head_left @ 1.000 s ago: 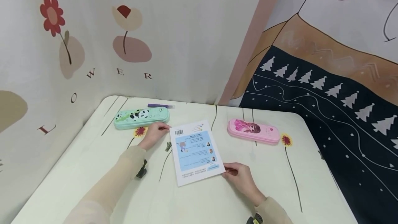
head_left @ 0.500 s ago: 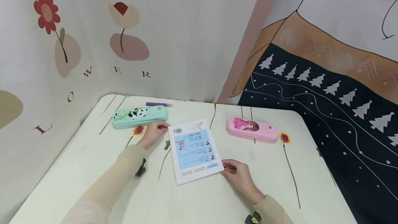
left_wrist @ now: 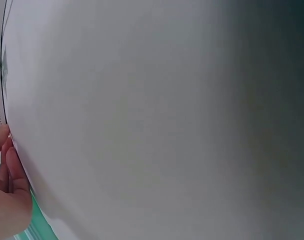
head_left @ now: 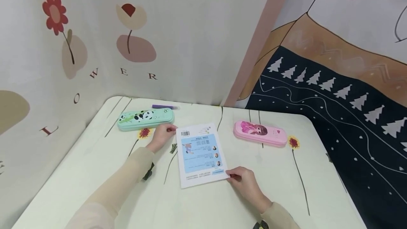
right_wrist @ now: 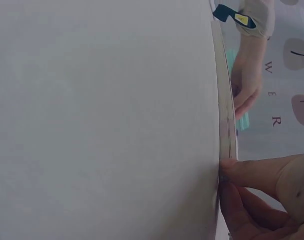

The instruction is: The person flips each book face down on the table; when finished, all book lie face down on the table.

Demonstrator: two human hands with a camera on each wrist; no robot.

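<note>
- A pale table printed with flower stems stands in a corner hung with patterned cloth.
- The booklet lies flat, back cover up, between the two hands.
- The left hand touches its far corner with relaxed fingertips, steadying it.
- The right hand pinches the near corner, thumb on top, probably to lift or square it.
- A green panda case lies just beyond the left fingers; a pink case lies well beyond the right.
</note>
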